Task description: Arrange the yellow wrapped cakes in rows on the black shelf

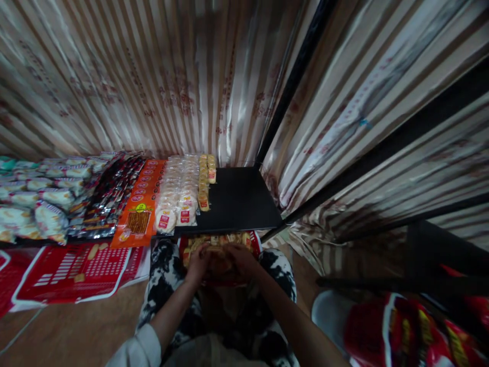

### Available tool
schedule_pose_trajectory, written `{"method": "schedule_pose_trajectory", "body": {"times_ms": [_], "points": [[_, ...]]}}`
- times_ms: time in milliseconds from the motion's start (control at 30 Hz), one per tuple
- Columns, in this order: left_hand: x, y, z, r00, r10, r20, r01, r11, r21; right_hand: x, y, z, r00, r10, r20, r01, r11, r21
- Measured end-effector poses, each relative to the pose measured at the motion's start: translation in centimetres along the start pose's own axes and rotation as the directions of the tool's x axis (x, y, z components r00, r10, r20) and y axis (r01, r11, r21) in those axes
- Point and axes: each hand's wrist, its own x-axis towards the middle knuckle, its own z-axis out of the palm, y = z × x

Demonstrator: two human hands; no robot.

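The red box (255,239) of snack packets rests on the person's knees just below the front edge of the black shelf (237,201). The left hand (197,265) and right hand (241,262) meet over it with fingers curled inward, though blur hides whether they are clamped on anything. On the shelf, rows of packets end at the yellow packets (206,176), leaving the right part bare up to the striped curtain (344,102).

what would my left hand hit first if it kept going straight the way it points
Probably the red open pack of small yellow snacks just ahead of the left hand, then the front edge of the low black shelf; depth is unclear.
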Motion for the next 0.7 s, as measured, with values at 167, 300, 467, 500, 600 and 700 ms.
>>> {"method": "schedule_pose_trajectory", "body": {"times_ms": [167, 300, 467, 500, 600, 700], "points": [[-1.2, 2.2, 0.5, 1.000, -0.008, -0.017, 0.008, 1.000, 0.000, -0.5, -2.7, -1.0, 0.995, 0.076, 0.062, -0.089, 0.966, 0.243], [-2.1, 3.7, 1.4, 0.998, -0.055, -0.019, 0.053, 0.994, -0.095, -0.4, -3.9, -1.0, 0.999, 0.036, -0.011, -0.031, 0.955, 0.296], [-2.1, 4.7, 3.2, 1.000, -0.014, 0.003, 0.015, 0.966, -0.258, -0.2, -4.4, -0.5, 0.982, -0.153, -0.111, 0.179, 0.939, 0.293], [-1.9, 4.9, 3.7, 1.000, -0.001, 0.001, 0.001, 0.957, -0.290, -0.1, -4.4, -0.3, 0.975, -0.180, -0.132, 0.211, 0.937, 0.280], [-0.9, 5.8, 5.1, 1.000, -0.002, -0.009, -0.001, 0.937, -0.349, 0.8, -4.7, -0.1, 0.959, -0.226, -0.171, 0.263, 0.933, 0.247], [0.4, 7.2, 6.3, 1.000, -0.004, 0.029, 0.015, 0.921, -0.389, 2.4, -5.3, -0.5, 0.950, -0.247, -0.193, 0.284, 0.938, 0.197]]}}
